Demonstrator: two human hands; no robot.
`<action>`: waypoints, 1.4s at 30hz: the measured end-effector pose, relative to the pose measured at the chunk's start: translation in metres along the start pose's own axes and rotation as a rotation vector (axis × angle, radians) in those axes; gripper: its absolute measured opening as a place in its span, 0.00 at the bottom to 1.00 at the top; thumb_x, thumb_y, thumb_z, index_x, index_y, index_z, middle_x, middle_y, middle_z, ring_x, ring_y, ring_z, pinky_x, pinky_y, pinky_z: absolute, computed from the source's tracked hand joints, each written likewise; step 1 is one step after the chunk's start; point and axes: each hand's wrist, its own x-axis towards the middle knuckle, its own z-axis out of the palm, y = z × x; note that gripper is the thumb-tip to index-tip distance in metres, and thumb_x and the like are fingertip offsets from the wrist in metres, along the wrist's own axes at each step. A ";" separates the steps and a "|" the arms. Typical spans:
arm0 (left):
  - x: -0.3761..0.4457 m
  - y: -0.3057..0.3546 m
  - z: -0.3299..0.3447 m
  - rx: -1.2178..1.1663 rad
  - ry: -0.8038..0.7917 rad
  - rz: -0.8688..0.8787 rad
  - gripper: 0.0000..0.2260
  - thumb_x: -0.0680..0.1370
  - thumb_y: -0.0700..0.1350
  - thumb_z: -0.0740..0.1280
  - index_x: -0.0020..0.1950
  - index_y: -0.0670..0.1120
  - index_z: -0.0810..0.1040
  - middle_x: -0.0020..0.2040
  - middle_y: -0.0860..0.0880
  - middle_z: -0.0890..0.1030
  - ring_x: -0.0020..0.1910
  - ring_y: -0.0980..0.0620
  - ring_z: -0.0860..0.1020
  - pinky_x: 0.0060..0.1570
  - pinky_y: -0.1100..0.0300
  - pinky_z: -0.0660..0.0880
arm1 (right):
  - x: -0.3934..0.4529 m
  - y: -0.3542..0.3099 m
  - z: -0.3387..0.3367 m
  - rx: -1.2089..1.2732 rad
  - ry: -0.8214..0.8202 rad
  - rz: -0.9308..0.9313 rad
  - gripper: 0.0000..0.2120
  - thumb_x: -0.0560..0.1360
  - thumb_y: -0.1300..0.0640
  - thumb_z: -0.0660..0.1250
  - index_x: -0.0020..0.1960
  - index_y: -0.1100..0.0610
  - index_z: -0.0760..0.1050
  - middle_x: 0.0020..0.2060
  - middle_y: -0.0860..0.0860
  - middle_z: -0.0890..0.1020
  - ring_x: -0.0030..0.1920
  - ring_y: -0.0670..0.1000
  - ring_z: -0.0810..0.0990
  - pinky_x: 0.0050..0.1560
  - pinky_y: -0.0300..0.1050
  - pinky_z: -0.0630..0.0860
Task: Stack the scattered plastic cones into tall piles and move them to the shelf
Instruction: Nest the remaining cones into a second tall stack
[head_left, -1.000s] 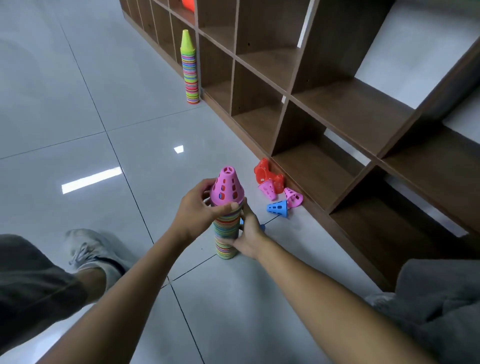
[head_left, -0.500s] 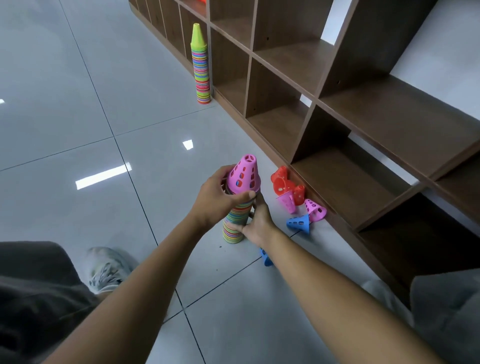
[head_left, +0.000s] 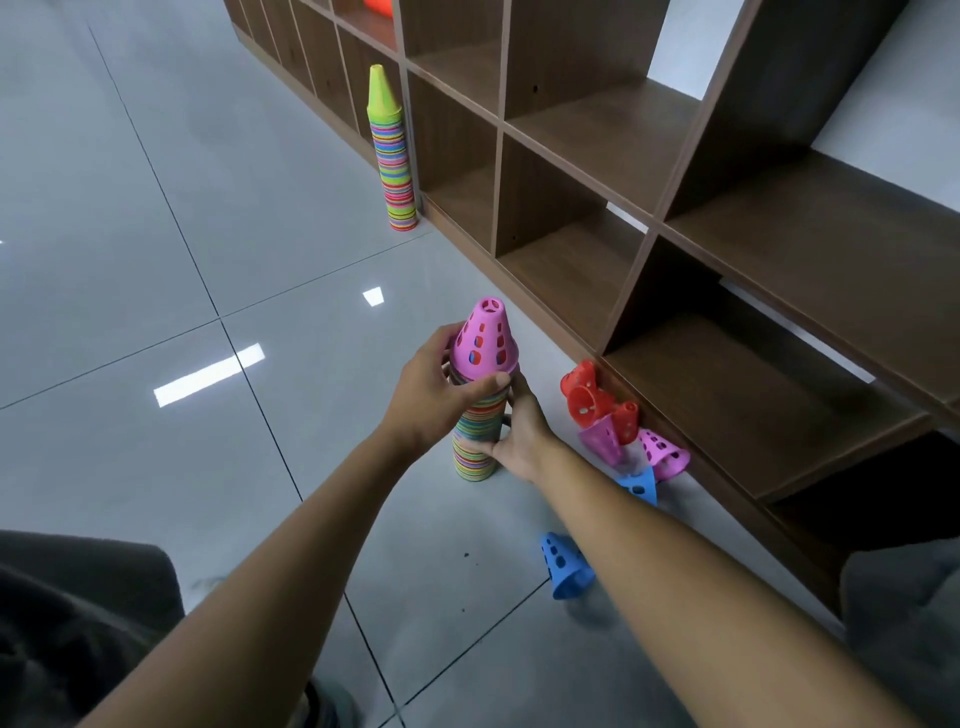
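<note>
A wooden shelf (head_left: 675, 171) runs along the tiled floor (head_left: 156, 260). Against it stands a tall finished pile (head_left: 394, 156). Nearer, both hands grip a shorter striped stack (head_left: 475, 436) (pink cone on top): left hand (head_left: 436, 395) high, right hand (head_left: 519, 436) low. Loose cones (head_left: 613, 421) lie beside.

A single head-worn wide-angle camera looks forward and steeply down over both forearms at the tiled floor (head_left: 156, 218). It sits close above the hands, with the wooden shelf (head_left: 675, 218) running diagonally along the right; its far cubbies are perhaps distorted by the lens.
</note>
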 end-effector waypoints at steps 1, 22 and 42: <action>0.002 -0.002 -0.002 0.006 -0.001 0.003 0.32 0.70 0.60 0.76 0.70 0.51 0.70 0.59 0.52 0.78 0.58 0.51 0.78 0.56 0.58 0.80 | 0.002 -0.001 0.002 -0.011 -0.004 0.005 0.17 0.83 0.41 0.53 0.50 0.47 0.77 0.48 0.46 0.79 0.48 0.46 0.76 0.68 0.65 0.70; -0.053 -0.070 0.034 0.367 0.098 0.025 0.13 0.73 0.61 0.69 0.44 0.54 0.73 0.38 0.57 0.77 0.38 0.57 0.77 0.36 0.55 0.75 | 0.041 0.001 -0.139 -0.922 0.541 -0.386 0.09 0.75 0.63 0.67 0.55 0.59 0.79 0.47 0.52 0.83 0.49 0.54 0.81 0.53 0.50 0.78; 0.012 -0.053 0.193 0.410 -0.499 -0.027 0.18 0.80 0.51 0.68 0.68 0.50 0.73 0.69 0.49 0.72 0.65 0.51 0.72 0.61 0.60 0.69 | 0.031 0.018 -0.250 -0.897 0.909 -0.125 0.17 0.76 0.61 0.69 0.63 0.53 0.72 0.56 0.54 0.81 0.56 0.56 0.81 0.57 0.55 0.80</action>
